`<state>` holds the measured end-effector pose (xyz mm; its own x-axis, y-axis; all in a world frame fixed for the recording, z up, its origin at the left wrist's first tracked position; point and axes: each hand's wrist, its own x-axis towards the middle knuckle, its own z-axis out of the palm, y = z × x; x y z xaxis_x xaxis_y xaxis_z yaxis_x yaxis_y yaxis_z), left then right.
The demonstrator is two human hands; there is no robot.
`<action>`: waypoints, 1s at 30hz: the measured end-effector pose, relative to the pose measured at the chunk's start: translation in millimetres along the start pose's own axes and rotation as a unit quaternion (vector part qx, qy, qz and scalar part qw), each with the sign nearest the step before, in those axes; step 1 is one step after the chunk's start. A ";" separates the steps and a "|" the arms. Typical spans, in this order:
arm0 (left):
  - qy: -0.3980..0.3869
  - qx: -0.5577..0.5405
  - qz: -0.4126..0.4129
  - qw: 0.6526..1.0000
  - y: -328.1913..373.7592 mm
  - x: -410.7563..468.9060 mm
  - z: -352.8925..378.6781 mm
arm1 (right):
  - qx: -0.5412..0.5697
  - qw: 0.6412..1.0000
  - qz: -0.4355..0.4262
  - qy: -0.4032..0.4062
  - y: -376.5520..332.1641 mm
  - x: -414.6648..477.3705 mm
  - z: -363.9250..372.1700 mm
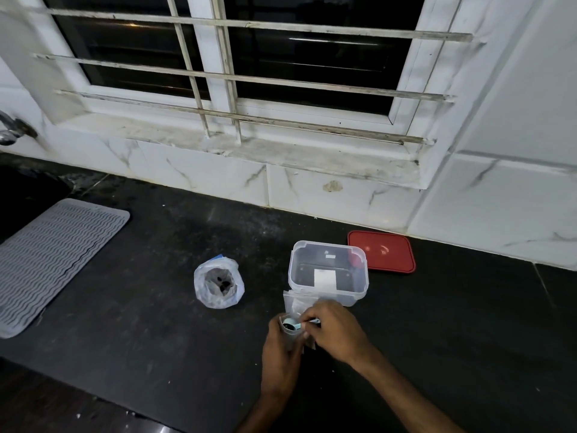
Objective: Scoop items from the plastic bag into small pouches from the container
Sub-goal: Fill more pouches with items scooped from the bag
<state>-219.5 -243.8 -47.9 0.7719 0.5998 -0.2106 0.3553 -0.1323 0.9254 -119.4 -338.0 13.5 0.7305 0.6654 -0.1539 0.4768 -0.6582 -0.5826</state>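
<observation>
A: Containers and contents, please.
B: A clear plastic bag (219, 284) stands open on the dark counter (156, 307), with dark items at its bottom. To its right, well apart, is a clear container (295, 276) with its lid off. A white slip shows inside it; nothing else in there is legible. The red lid (381, 251) lies flat behind it to the right, near the wall.
A: Pouches?
B: Some spare pouches (296, 303) sit just in front of the container's near wall. One small pouch (292, 334) is held upright nearer the person, mouth open.
A: Fingers?
B: The left hand (279, 348) has its fingers curled round that pouch from the left. The right hand (335, 329) pinches the handle of a pale blue scoop (293, 323); the bowl sits in the pouch mouth. Bowl contents: cannot tell.
A: Anything else?
B: A grey ribbed mat (53, 260) lies at the counter's left end.
</observation>
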 end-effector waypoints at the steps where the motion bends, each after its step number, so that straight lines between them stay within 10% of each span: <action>1: 0.004 -0.016 0.013 1.000 1.9 -2.7 -0.5 | -0.004 1.000 -0.019 0.012 0.2 -2.0 -1.7; 19: 0.030 -0.058 0.043 0.997 -0.6 -20.9 9.4 | 0.077 0.989 -0.050 0.112 18.0 -27.0 12.1; 30: 0.014 -0.028 0.047 0.998 -3.1 -13.5 9.6 | 0.261 0.952 0.079 0.137 33.2 -25.7 3.5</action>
<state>-226.0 -259.1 -50.9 0.7857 0.6082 -0.1132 0.2504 -0.1452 0.9572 -124.0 -375.7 -4.7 0.9074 0.4080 -0.1008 0.0940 -0.4308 -0.8976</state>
